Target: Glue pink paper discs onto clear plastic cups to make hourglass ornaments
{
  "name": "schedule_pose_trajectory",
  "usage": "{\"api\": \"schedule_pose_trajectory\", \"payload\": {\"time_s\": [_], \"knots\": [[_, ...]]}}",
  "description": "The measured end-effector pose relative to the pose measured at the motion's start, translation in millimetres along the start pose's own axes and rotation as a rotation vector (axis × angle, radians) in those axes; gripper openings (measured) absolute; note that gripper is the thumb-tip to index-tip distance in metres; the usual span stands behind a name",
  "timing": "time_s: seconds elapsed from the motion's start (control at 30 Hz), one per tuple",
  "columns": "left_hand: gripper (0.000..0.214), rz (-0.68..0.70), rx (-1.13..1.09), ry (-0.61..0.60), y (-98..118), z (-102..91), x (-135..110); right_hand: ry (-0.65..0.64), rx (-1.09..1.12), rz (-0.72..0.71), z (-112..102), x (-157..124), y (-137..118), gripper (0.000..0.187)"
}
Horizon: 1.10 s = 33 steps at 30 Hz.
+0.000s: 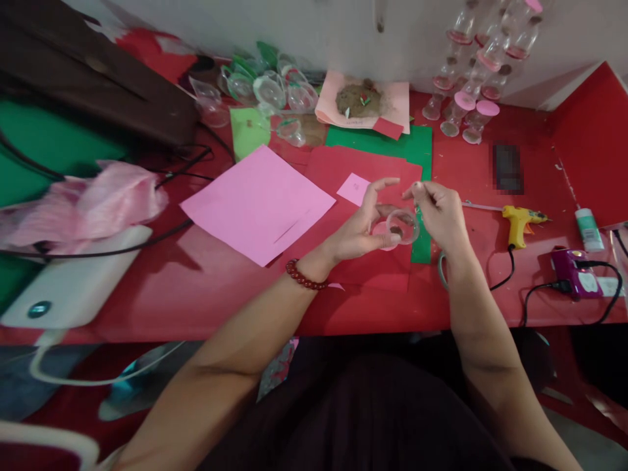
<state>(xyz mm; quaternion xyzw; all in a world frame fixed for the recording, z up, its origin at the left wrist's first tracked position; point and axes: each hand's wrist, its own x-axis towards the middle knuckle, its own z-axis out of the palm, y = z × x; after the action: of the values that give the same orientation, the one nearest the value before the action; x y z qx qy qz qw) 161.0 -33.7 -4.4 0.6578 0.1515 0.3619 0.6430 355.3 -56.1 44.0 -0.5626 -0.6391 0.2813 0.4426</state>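
My left hand (357,230), with a dark red beaded bracelet (305,277) at the wrist, grips a small clear plastic cup (410,226). The cup is tilted, its round opening facing me, and a pink disc shows beside it. A small dark patch is visible inside. Just right of the cup, my right hand (444,212) is closed in a pinch; whatever lies between its fingertips is too small to make out. Under both hands are red paper sheets (363,275) and a green sheet (420,254). A small pink square (354,188) lies beyond my left hand.
Large pink paper (260,206) lies left. Behind are clear cups (269,91) and a sand pile (360,99) on paper. Stacked cup shapes (461,108) stand back right. A yellow glue gun (519,224), bottle (589,229) and purple power adapter (576,275) with cables sit right.
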Motion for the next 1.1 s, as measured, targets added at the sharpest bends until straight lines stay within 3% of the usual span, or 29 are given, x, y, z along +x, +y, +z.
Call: {"api": "schedule_pose_trajectory", "payload": {"time_s": [0.13,0.43,0.7,0.87,0.97,1.1], "knots": [[0.095,-0.039,-0.042,-0.001,2.4,-0.7,0.2,-0.2,-0.018,-0.07,-5.8,-0.2,-3.7,0.011],[0.091,-0.083,-0.015,-0.016,5.5,1.0,0.6,-0.243,-0.131,0.111,0.1,-4.0,-13.2,0.019],[0.093,-0.026,0.015,-0.05,0.7,2.2,0.1,0.02,-0.25,0.152,2.4,-5.1,-9.3,0.021],[0.093,-0.037,0.077,0.0,3.4,1.8,0.7,0.156,-0.301,0.112,-2.5,-4.0,-1.2,0.032],[0.095,-0.031,0.057,-0.004,4.1,-1.0,1.0,0.062,-0.219,-0.075,-4.4,-3.3,0.2,0.011],[0.095,-0.015,-0.037,-0.051,5.5,-6.0,0.4,-0.219,-0.118,-0.275,-6.1,-2.1,-5.1,0.014]]}}
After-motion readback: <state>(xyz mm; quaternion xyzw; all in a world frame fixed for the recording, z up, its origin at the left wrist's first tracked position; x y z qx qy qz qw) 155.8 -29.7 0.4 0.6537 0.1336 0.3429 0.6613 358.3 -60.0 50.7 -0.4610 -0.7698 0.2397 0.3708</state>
